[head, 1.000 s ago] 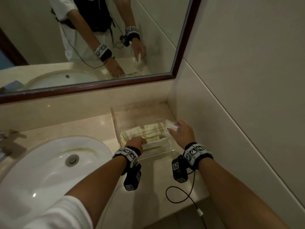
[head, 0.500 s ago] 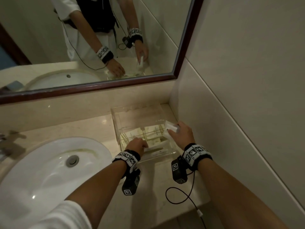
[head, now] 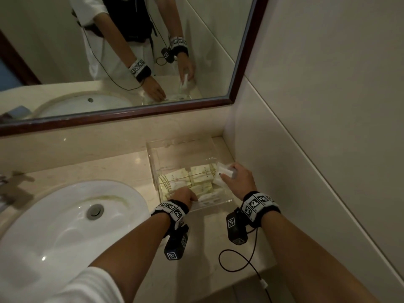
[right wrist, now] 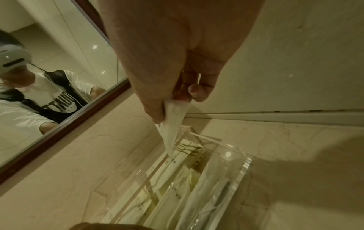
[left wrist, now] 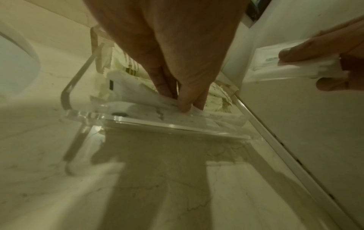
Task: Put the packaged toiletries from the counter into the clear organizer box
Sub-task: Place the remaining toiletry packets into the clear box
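Note:
The clear organizer box [head: 151, 162] stands on the counter [head: 105, 169] in the corner by the wall. Several yellowish sachets [head: 197, 178] and long white packets [left wrist: 206, 118] lie inside it. My left hand [head: 192, 199] reaches over the front wall, and its fingertips [left wrist: 185, 104] pinch the end of a white packet [left wrist: 133, 93] inside the box. My right hand [head: 227, 173] hovers above the box's right end and pinches a flat white packet [right wrist: 173, 129] that hangs tip down over the box [right wrist: 247, 165]; the same packet [left wrist: 275, 66] shows at the right of the left wrist view.
A white sink basin [head: 65, 226] fills the counter to the left, with a faucet [head: 13, 186] at the far left. A framed mirror [head: 131, 51] hangs behind, and a tiled wall [head: 306, 127] closes the right side. A black cable [head: 238, 259] loops off my right wrist.
The long white packet under my left hand has gone from the box's front rim down into the box, and the hand followed it in. The right hand keeps its packet, nearly still.

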Available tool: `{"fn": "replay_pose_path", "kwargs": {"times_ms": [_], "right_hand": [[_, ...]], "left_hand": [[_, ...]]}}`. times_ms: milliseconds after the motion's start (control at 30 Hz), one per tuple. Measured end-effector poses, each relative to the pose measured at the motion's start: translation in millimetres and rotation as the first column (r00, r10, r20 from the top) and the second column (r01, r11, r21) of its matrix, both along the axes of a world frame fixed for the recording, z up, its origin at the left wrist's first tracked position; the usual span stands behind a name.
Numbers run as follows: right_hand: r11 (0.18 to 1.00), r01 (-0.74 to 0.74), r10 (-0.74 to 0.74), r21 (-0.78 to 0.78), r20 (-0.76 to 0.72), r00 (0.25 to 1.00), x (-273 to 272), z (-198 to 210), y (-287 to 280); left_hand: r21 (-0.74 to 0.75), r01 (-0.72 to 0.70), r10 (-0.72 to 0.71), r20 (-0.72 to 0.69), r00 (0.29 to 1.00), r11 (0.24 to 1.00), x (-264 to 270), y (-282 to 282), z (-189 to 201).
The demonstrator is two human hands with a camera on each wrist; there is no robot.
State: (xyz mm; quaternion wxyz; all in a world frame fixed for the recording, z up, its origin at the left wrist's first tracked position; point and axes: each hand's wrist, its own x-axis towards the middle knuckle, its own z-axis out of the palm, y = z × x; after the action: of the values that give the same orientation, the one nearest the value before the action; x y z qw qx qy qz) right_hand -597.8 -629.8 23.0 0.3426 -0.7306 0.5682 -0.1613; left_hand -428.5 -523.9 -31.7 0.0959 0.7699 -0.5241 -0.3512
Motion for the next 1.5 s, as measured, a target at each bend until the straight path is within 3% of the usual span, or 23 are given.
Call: {"fn": "replay_pose_path", "kwargs": {"times_ms": [167,367,533,633,867,1133,1333,1433,1500], "right_hand": [[0.992,-0.101,0.102,0.073,-0.01,0.995,4.3,-1.8,6.9],[0.964,-0.182,0.199,0.195,-0.067,0.978,16.9,-9.7,19.8],[0.941,-0.098,0.107,0.323,-0.01,0.994,31.8,-20.2,34.5],[0.887,-0.033,-0.018,0.46,0.106,0.994,42.4,-29.4,43.0],[0.792,0.106,-0.247,0.602,0.157,0.956,77.6,-46.4,61.0],[0.705,0.266,-0.501,0.658,0.196,0.843,102.0,-62.4,73.3],[0.605,0.395,-0.701,0.691,0.229,0.675,116.7,-70.1,76.5],[0.555,0.448,-0.789,0.701,0.272,0.551,127.2,-71.0,74.3],[0.538,0.452,-0.809,0.711,0.285,0.514,130.2,-66.4,70.4]], "left_hand": [[0.014,0.026,-0.026,-0.023,0.999,1.0,-1.6,6.1,6.6],[-0.033,-0.05,0.051,0.001,0.999,0.998,13.7,25.1,15.1],[-0.052,-0.15,0.15,-0.012,0.989,0.987,39.8,44.4,23.6],[-0.054,-0.223,0.223,-0.009,0.975,0.973,53.3,55.2,26.8],[-0.037,-0.351,0.35,-0.031,0.936,0.936,78.2,85.8,29.9],[-0.03,-0.397,0.398,-0.003,0.918,0.917,99.8,109.7,29.7],[-0.022,-0.407,0.407,0.014,0.913,0.913,109.4,118.2,30.2],[-0.026,-0.406,0.406,0.011,0.914,0.914,114.8,120.6,29.7],[-0.021,-0.409,0.41,0.019,0.912,0.912,118.4,121.5,28.9]]}}
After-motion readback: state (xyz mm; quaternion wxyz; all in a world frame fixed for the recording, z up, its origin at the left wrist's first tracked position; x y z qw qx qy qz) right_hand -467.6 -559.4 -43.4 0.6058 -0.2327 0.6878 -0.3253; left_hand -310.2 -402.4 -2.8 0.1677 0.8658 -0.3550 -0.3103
